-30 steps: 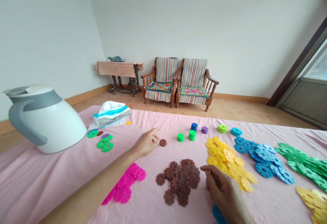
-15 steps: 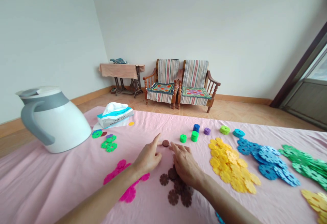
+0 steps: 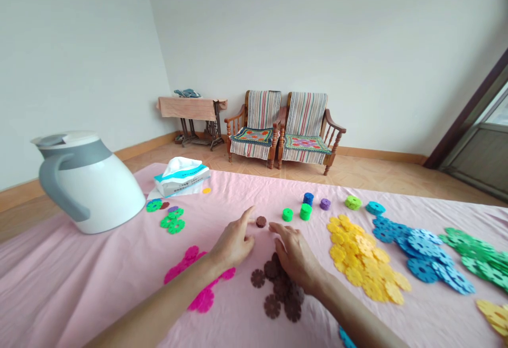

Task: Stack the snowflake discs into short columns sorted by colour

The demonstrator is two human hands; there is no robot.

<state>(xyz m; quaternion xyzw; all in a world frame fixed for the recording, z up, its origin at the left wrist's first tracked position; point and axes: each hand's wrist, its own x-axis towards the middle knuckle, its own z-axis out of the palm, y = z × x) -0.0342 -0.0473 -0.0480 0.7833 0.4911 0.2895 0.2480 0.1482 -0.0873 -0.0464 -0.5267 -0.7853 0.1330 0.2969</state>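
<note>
A small stack of brown snowflake discs [image 3: 261, 222] stands on the pink tablecloth [image 3: 99, 284]. My left hand [image 3: 234, 242] lies just left of it, index finger stretched toward it, holding nothing. My right hand [image 3: 296, 252] rests just right of the stack, fingers stretched out flat, over the far side of a loose pile of brown discs [image 3: 278, 295]. Neither hand touches the stack. A pile of magenta discs [image 3: 200, 297] lies partly under my left forearm.
Small stacks in green [image 3: 305, 211], blue [image 3: 308, 198], purple [image 3: 325, 204], lime [image 3: 353, 202] and teal [image 3: 375, 208] line the far side. Yellow [image 3: 365, 263], blue [image 3: 420, 247] and green [image 3: 476, 255] piles lie right. A white kettle [image 3: 91, 184] and tissue pack [image 3: 182, 176] stand left.
My right hand came up from the near side of the brown pile to the brown stack, then drew back slightly. My left hand stayed beside the stack.
</note>
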